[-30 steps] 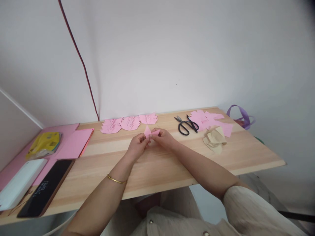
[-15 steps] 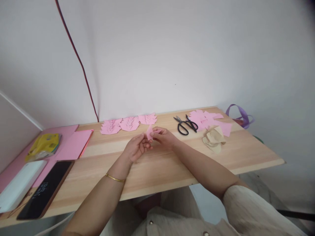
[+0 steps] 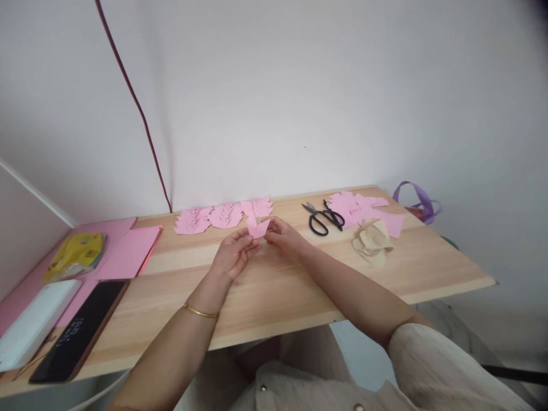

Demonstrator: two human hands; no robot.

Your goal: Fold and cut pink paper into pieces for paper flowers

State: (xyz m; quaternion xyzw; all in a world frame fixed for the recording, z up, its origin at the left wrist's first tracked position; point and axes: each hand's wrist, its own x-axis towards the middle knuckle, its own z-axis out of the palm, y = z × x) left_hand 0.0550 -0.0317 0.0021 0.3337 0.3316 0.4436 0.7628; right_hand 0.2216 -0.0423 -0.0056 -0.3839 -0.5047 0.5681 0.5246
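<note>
- The left hand [image 3: 234, 253] and the right hand [image 3: 285, 236] meet over the middle of the wooden table [image 3: 299, 285], each pinching a small folded pink paper [image 3: 258, 228] between thumb and fingertips, held just above the tabletop.
- Behind the paper, 3 cut pink paper shapes [image 3: 225, 216] lie in a row near the wall.
- Black scissors [image 3: 323, 217] lie right of the hands, beside a loose pile of pink paper pieces [image 3: 363, 208] and some crumpled tan paper [image 3: 371, 241].
- At the left end lie flat pink sheets [image 3: 131, 248], a yellow packet [image 3: 75, 251], a white case [image 3: 36, 319] and a dark phone [image 3: 81, 328].
- No box or tray holds any of it; everything lies open on the table.
</note>
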